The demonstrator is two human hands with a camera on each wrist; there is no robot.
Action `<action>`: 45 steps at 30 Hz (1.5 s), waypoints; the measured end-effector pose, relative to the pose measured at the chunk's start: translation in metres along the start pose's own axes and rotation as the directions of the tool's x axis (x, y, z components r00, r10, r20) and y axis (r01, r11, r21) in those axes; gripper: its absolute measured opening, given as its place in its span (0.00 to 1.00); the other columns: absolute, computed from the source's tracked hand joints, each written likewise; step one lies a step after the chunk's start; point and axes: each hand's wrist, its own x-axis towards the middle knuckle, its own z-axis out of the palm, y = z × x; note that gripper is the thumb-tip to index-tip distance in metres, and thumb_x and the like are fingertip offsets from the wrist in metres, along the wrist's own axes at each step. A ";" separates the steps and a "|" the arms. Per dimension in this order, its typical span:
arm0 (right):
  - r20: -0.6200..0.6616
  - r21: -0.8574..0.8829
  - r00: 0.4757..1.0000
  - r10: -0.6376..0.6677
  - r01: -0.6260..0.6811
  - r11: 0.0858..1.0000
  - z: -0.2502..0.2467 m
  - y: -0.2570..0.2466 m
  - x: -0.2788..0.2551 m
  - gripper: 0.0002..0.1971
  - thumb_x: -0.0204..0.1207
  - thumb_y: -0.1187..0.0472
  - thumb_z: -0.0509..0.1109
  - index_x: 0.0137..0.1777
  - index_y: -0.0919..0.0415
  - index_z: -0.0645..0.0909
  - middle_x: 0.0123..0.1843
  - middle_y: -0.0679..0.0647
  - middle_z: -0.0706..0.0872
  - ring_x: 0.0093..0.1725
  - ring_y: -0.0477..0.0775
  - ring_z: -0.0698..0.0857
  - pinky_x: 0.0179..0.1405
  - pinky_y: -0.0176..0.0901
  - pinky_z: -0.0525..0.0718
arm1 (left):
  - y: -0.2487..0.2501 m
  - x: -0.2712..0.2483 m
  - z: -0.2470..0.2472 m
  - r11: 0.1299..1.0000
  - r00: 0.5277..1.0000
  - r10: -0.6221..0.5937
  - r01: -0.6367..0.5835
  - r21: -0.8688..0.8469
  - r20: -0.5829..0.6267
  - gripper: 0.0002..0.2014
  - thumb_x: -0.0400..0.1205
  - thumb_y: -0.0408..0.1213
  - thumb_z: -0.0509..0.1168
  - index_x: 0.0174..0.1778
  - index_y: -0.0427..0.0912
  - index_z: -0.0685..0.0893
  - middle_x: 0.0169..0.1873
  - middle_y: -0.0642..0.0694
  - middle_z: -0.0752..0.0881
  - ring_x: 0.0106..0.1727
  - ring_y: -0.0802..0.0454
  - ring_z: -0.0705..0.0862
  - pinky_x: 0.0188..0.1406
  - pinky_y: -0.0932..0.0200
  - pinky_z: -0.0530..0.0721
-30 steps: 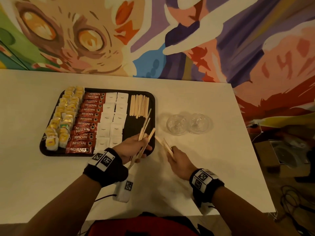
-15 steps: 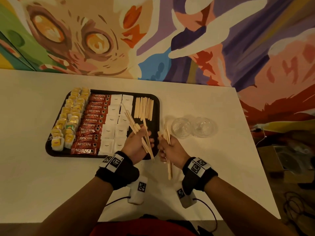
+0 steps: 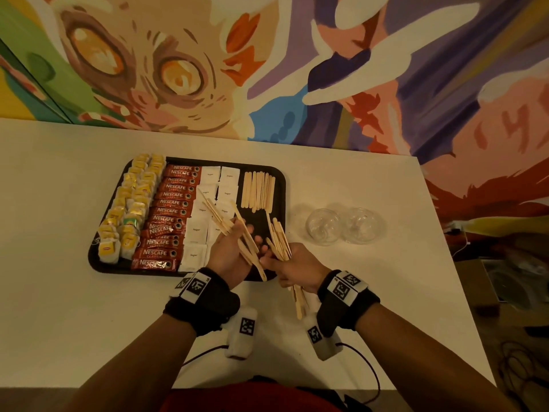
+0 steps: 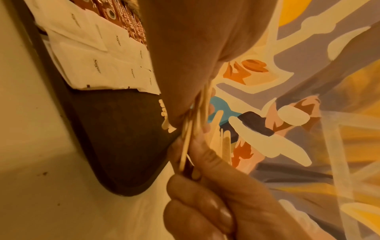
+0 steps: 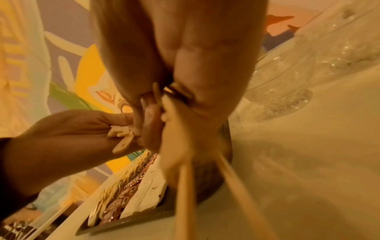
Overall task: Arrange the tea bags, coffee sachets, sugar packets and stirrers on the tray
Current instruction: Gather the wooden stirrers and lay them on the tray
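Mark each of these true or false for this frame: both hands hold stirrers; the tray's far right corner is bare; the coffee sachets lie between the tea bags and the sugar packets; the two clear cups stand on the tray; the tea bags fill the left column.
1. Both hands hold stirrers. True: the left hand grips one splayed bunch, the right hand another.
2. The tray's far right corner is bare. False: a row of stirrers already lies there.
3. The coffee sachets lie between the tea bags and the sugar packets. True.
4. The two clear cups stand on the tray. False: they stand on the table, right of the tray.
5. The tea bags fill the left column. True.
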 end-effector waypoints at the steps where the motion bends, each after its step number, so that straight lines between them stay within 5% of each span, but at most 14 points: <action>1: 0.006 0.000 1.000 -0.011 0.011 1.000 0.000 0.000 0.000 0.05 0.79 0.63 0.73 0.42 0.57 0.86 0.34 0.57 0.78 0.24 0.46 0.71 0.21 0.35 0.72 | 0.001 0.001 -0.002 1.000 1.000 -0.004 0.004 0.000 0.001 0.09 0.88 0.42 0.58 0.63 0.46 0.72 0.45 0.43 0.78 0.39 0.49 0.80 0.37 0.49 0.86; 9: 0.010 0.129 0.998 0.069 -0.069 0.989 0.007 0.005 0.004 0.10 0.83 0.55 0.68 0.53 0.62 0.85 0.26 0.51 0.70 0.22 0.45 0.66 0.22 0.35 0.69 | 0.002 -0.003 0.001 0.999 0.999 -0.024 0.025 -0.042 0.041 0.05 0.88 0.41 0.58 0.56 0.45 0.73 0.38 0.44 0.80 0.38 0.48 0.82 0.47 0.48 0.85; 18: 0.067 0.123 0.996 0.060 -0.068 0.990 0.004 0.005 0.001 0.10 0.85 0.58 0.66 0.49 0.64 0.85 0.32 0.58 0.75 0.24 0.46 0.69 0.25 0.35 0.71 | 0.005 0.000 -0.001 0.999 1.000 -0.022 0.022 -0.029 0.003 0.05 0.88 0.40 0.57 0.55 0.44 0.75 0.40 0.43 0.81 0.42 0.47 0.83 0.48 0.46 0.86; 22: 0.139 0.241 0.987 0.076 -0.108 0.965 0.006 0.003 0.002 0.13 0.85 0.54 0.65 0.56 0.63 0.84 0.47 0.62 0.87 0.24 0.44 0.67 0.23 0.32 0.72 | 0.006 -0.002 0.000 1.000 1.000 0.004 -0.003 -0.019 0.016 0.06 0.88 0.41 0.56 0.52 0.43 0.76 0.38 0.43 0.80 0.41 0.48 0.82 0.51 0.47 0.85; 27: 0.133 0.170 0.990 0.053 -0.075 0.983 0.008 0.000 0.001 0.07 0.83 0.67 0.67 0.55 0.59 0.85 0.41 0.56 0.89 0.24 0.43 0.72 0.24 0.33 0.73 | 0.012 -0.002 0.001 1.000 1.000 0.013 -0.013 -0.024 0.000 0.11 0.89 0.42 0.56 0.46 0.40 0.77 0.36 0.43 0.80 0.39 0.47 0.81 0.53 0.44 0.83; 32: 0.057 0.008 0.995 0.086 -0.087 0.996 -0.002 0.006 -0.001 0.04 0.82 0.68 0.67 0.53 0.63 0.84 0.40 0.57 0.88 0.22 0.43 0.74 0.22 0.34 0.74 | 0.024 0.008 -0.009 0.999 0.996 0.047 -0.049 -0.023 -0.078 0.08 0.88 0.41 0.57 0.50 0.43 0.78 0.42 0.44 0.80 0.42 0.47 0.81 0.49 0.45 0.84; 38: -0.057 0.084 0.992 0.110 -0.105 0.991 -0.015 0.018 -0.005 0.04 0.85 0.63 0.64 0.50 0.62 0.79 0.35 0.54 0.85 0.24 0.44 0.69 0.22 0.35 0.69 | 0.034 0.017 -0.023 0.996 0.990 0.053 -0.044 0.072 -0.134 0.05 0.87 0.41 0.59 0.54 0.45 0.77 0.46 0.43 0.83 0.43 0.44 0.85 0.45 0.43 0.86; 41: -0.130 0.172 0.986 0.106 -0.083 0.982 -0.015 0.017 -0.003 0.06 0.86 0.60 0.63 0.49 0.61 0.76 0.28 0.48 0.74 0.25 0.44 0.68 0.23 0.36 0.67 | 0.031 0.013 -0.022 0.993 0.997 0.021 -0.011 0.121 -0.078 0.05 0.88 0.40 0.58 0.51 0.43 0.75 0.42 0.43 0.83 0.31 0.49 0.81 0.31 0.51 0.82; 45: -0.156 0.280 0.983 0.097 -0.051 0.959 -0.003 0.005 0.005 0.07 0.85 0.58 0.64 0.51 0.61 0.76 0.25 0.46 0.70 0.24 0.44 0.66 0.20 0.36 0.65 | 0.022 0.005 -0.015 0.992 0.983 -0.108 0.096 0.084 0.145 0.06 0.88 0.42 0.56 0.50 0.44 0.70 0.37 0.46 0.82 0.23 0.57 0.71 0.19 0.63 0.73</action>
